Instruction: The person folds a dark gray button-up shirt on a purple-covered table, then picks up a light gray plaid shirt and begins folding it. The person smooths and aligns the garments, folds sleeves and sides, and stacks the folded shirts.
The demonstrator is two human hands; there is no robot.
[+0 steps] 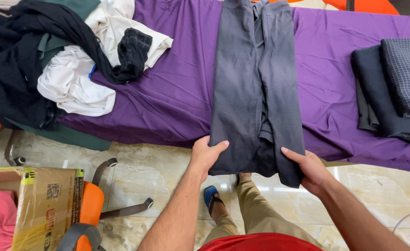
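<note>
Grey ribbed fabric, a long pair of grey knit trousers [256, 88], is pinched at its near hem by both hands. The left hand [206, 153] closes thumb over fingers on the hem's left corner; the right hand [307, 169] closes likewise on the right corner, where the cloth hangs off the table edge. Away from the grip the trousers lie lengthwise, legs side by side, across the purple cloth-covered table [177, 93]. The step in hand looks like squaring the hem before a fold; lifting both corners evenly would suit. Far left of the grip sits a heap of black, white and green clothes [61, 60]; far right, a stack of folded dark garments [393, 88].
</note>
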